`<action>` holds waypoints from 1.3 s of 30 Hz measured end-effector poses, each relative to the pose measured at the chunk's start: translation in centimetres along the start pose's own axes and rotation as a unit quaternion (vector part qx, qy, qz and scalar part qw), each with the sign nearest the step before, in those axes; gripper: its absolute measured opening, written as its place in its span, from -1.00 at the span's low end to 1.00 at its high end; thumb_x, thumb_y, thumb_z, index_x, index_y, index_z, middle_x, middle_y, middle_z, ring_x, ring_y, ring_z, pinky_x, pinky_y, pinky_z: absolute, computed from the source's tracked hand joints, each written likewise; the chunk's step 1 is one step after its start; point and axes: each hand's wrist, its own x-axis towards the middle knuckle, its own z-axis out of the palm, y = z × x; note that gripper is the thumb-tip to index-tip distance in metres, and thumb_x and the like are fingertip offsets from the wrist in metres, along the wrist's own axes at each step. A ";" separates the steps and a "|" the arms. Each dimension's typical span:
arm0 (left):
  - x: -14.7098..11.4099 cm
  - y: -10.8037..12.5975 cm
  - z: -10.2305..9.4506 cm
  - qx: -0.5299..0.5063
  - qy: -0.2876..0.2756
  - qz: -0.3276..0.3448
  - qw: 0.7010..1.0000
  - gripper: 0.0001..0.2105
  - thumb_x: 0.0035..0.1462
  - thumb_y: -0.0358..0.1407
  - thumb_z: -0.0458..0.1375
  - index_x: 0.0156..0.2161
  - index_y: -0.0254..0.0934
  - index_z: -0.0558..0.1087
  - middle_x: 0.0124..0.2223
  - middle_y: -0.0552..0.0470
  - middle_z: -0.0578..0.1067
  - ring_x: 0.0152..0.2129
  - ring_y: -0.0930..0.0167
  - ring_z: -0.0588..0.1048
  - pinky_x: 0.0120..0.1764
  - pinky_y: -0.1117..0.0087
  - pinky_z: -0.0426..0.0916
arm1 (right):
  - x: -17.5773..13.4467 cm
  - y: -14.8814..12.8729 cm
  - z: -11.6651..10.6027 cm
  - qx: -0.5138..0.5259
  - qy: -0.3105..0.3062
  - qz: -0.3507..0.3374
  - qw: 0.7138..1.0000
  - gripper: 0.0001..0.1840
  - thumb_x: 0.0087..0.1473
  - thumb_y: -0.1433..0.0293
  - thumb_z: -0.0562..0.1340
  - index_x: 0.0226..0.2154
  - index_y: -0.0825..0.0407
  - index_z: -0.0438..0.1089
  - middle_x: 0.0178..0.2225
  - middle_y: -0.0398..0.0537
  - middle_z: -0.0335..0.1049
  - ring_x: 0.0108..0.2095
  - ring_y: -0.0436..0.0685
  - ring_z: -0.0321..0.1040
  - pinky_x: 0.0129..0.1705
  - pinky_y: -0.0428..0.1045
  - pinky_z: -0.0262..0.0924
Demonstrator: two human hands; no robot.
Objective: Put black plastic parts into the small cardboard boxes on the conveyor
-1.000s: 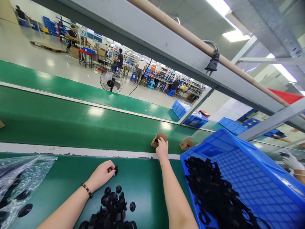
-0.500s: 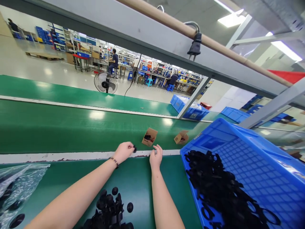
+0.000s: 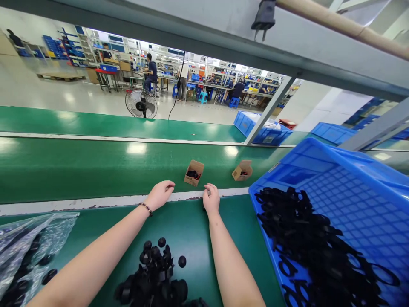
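My left hand (image 3: 160,194) is over the pale rail, fingers drawn together, and no part shows at its fingertips. Just right of it, a small open carton (image 3: 194,173) stands on the green belt with black parts and something red inside. My right hand (image 3: 211,200) is at the rail below the carton, its fingers curled. A dark bit shows beside its palm, too small and hidden to name. Between my forearms lies a pile of small black round parts (image 3: 153,273) on the near green surface.
A second small carton (image 3: 242,171) stands farther right on the belt (image 3: 79,170). The large blue crate (image 3: 322,157) at right holds black ring-shaped parts. At left lies a clear plastic bag (image 3: 60,232) with black parts. A metal frame bar crosses overhead; people work in the background.
The black part at my left fingertips is no longer visible there. My right fingers have curled in more. The view has tilted down, and both cartons appear higher up.
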 end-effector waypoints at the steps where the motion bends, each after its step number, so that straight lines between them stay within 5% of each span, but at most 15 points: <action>1: -1.6 -0.9 -0.7 -0.010 -0.012 -0.010 1.000 -0.76 0.01 -0.26 -0.04 -0.28 -0.29 0.41 -0.36 0.02 0.47 -0.41 0.40 0.41 -0.30 0.41 0.27 | -0.1 -0.3 0.0 -0.028 -0.020 -0.001 0.999 -0.73 -0.05 0.46 0.00 -0.30 0.07 0.34 -0.18 0.05 0.24 -0.21 0.08 0.21 -0.19 -0.04 0.10; 6: -8.6 -4.8 -2.1 -0.106 -0.022 -0.096 0.990 -0.72 -0.01 -0.17 -0.04 -0.27 -0.29 0.38 -0.41 0.04 0.47 -0.51 0.43 0.42 -0.38 0.42 0.28 | -0.9 -2.8 -1.5 -0.237 -0.066 -0.002 0.969 -0.70 -0.01 0.22 0.05 -0.34 0.10 0.31 -0.33 0.09 0.24 -0.27 0.16 0.22 -0.28 -0.01 0.06; 8: -10.2 -5.8 -1.9 -0.133 -0.021 -0.120 0.984 -0.72 -0.02 -0.16 -0.04 -0.29 -0.29 0.38 -0.45 0.06 0.45 -0.53 0.44 0.42 -0.42 0.44 0.28 | -1.7 -3.4 -2.6 -0.259 -0.128 0.000 0.957 -0.65 -0.03 0.14 0.06 -0.35 0.09 0.29 -0.37 0.06 0.25 -0.35 0.15 0.25 -0.36 -0.03 0.05; 13: -10.8 -6.9 -1.8 -0.131 -0.015 -0.125 0.983 -0.72 0.00 -0.15 -0.07 -0.32 -0.28 0.37 -0.56 0.12 0.38 -0.59 0.45 0.38 -0.47 0.47 0.25 | -3.9 -3.8 -4.3 -0.186 -0.305 -0.060 0.932 -0.90 -0.08 0.45 0.10 -0.44 0.01 0.31 -0.44 -0.11 0.29 -0.47 0.01 0.25 -0.42 -0.11 0.03; 16: -10.3 -6.8 -2.0 -0.117 -0.007 -0.103 0.988 -0.74 0.00 -0.17 -0.07 -0.35 -0.27 0.38 -0.54 0.10 0.40 -0.57 0.44 0.37 -0.44 0.45 0.24 | -3.2 -5.8 -3.4 -0.148 -0.271 -0.116 0.944 -0.76 -0.07 0.57 -0.01 -0.46 0.02 0.32 -0.44 -0.11 0.32 -0.39 0.01 0.26 -0.34 -0.11 0.06; 19: -10.3 -6.4 -2.3 -0.101 0.002 -0.090 0.991 -0.76 -0.01 -0.20 -0.05 -0.36 -0.26 0.40 -0.47 0.07 0.43 -0.52 0.43 0.37 -0.42 0.45 0.24 | 0.0 -9.2 -1.0 -0.146 -0.166 -0.202 0.954 -0.72 0.00 0.53 -0.05 -0.35 0.03 0.32 -0.37 -0.06 0.32 -0.33 0.03 0.22 -0.29 -0.09 0.05; 22: -10.6 -6.3 -2.5 -0.095 0.005 -0.085 0.992 -0.77 -0.01 -0.22 -0.05 -0.35 -0.26 0.40 -0.46 0.06 0.44 -0.51 0.42 0.38 -0.40 0.45 0.25 | 3.7 -12.0 2.0 -0.223 -0.095 -0.270 0.932 -0.73 0.02 0.50 -0.05 -0.37 0.06 0.34 -0.37 0.00 0.33 -0.30 0.11 0.15 -0.27 -0.01 -0.03; 27: -10.6 -6.4 -2.6 -0.078 0.008 -0.079 0.994 -0.78 0.00 -0.26 -0.06 -0.35 -0.26 0.41 -0.45 0.04 0.45 -0.49 0.42 0.39 -0.39 0.44 0.24 | 5.8 -13.3 6.0 -0.322 -0.186 -0.305 0.877 -0.80 -0.10 0.50 0.05 -0.59 0.09 0.36 -0.52 0.10 0.34 -0.26 0.23 0.08 -0.28 0.08 -0.12; 30: -10.6 -6.2 -2.7 -0.066 -0.006 -0.052 0.996 -0.77 0.01 -0.28 -0.07 -0.36 -0.24 0.43 -0.41 0.04 0.46 -0.45 0.41 0.39 -0.37 0.45 0.23 | 4.7 -13.7 6.8 -0.323 -0.208 -0.301 0.873 -0.79 -0.09 0.46 0.06 -0.57 0.12 0.38 -0.51 0.13 0.34 -0.24 0.24 0.07 -0.25 0.10 -0.13; 35: -11.0 -5.9 -3.1 -0.055 -0.120 0.038 0.990 -0.82 -0.05 -0.29 0.02 -0.37 -0.20 0.47 -0.43 0.08 0.45 -0.50 0.44 0.37 -0.40 0.49 0.20 | 2.3 -15.2 3.7 -0.214 -0.145 -0.324 0.910 -0.72 0.02 0.44 0.00 -0.25 0.05 0.35 -0.14 0.05 0.27 -0.11 0.17 0.06 -0.11 0.07 -0.11; 39: -11.4 -5.9 -3.8 -0.061 -0.212 0.095 0.971 -0.80 -0.11 -0.35 0.07 -0.34 -0.14 0.48 -0.42 0.10 0.44 -0.44 0.43 0.37 -0.33 0.49 0.19 | -1.1 -14.7 -1.9 -0.119 -0.271 -0.301 0.907 -0.77 0.04 0.43 0.00 -0.35 0.00 0.36 -0.31 -0.06 0.33 -0.28 0.04 0.20 -0.23 -0.06 0.01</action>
